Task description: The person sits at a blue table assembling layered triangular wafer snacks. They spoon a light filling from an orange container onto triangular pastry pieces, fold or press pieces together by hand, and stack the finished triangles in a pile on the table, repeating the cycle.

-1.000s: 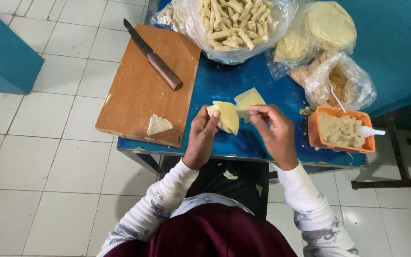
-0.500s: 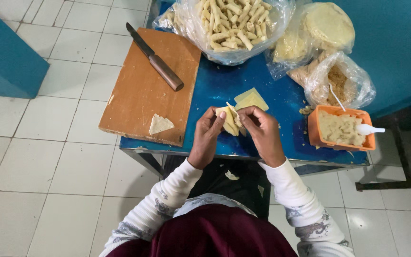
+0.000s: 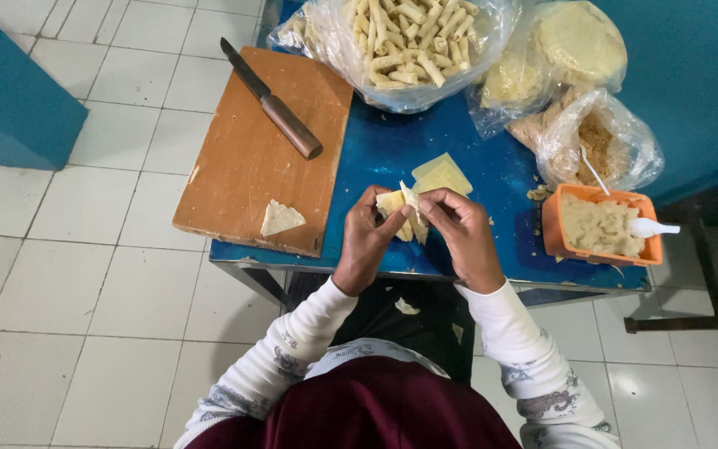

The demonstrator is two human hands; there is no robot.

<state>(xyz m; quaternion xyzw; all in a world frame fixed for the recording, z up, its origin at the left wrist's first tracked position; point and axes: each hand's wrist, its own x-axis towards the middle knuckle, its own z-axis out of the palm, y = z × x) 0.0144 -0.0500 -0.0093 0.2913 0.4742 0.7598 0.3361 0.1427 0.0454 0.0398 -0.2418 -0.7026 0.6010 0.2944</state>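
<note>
left hand [image 3: 367,241] and right hand [image 3: 459,233] pinch a folded wrapper [image 3: 402,212] between fingertips; just beyond it lies a wrapper stack [image 3: 442,175]. right of it sits an orange tub [image 3: 552,224].

Knife [image 3: 272,104] on cutting board [image 3: 259,158], left of hands, tub [image 3: 598,226] right

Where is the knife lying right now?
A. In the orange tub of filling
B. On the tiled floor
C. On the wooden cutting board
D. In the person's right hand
C: the knife lies slantwise on the wooden cutting board, apart from both hands, which are busy folding a pale yellow wrapper over the blue table.
</note>
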